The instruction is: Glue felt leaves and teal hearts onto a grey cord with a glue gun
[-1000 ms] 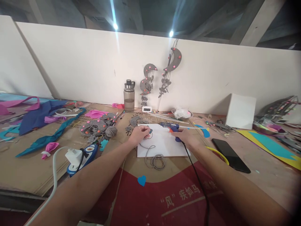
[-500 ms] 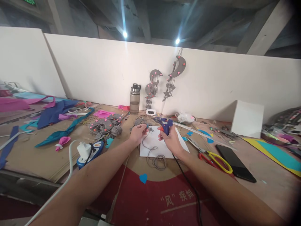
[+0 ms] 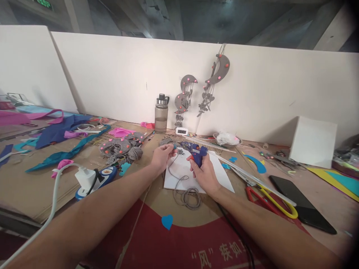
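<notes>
My left hand [image 3: 162, 158] pinches a small teal-blue piece [image 3: 175, 146] at its fingertips, and a grey cord [image 3: 191, 198] hangs below it, running into a loose coil. My right hand [image 3: 206, 173] is wrapped around the handle of a blue glue gun [image 3: 198, 151], fingers near its orange trigger. The nozzle points left, close to the teal-blue piece; whether they touch I cannot tell. A long clear glue stick [image 3: 252, 179] sticks out of the gun's back. Beneath both hands lies a white sheet [image 3: 175, 182].
Scissors [image 3: 293, 213] and a black phone [image 3: 311, 213] lie right. On the left are a power strip [image 3: 109, 173], grey felt rings [image 3: 114, 148] and yarn [image 3: 135, 153]. A bottle [image 3: 161, 116] stands behind; felt moon hangings [image 3: 223, 69] hang against the white panel. A blue heart [image 3: 167, 222] lies in front.
The glue gun's nozzle has come nearer the teal-blue piece. The camera view has tipped down and moved closer, so the things at the sides sit further outward.
</notes>
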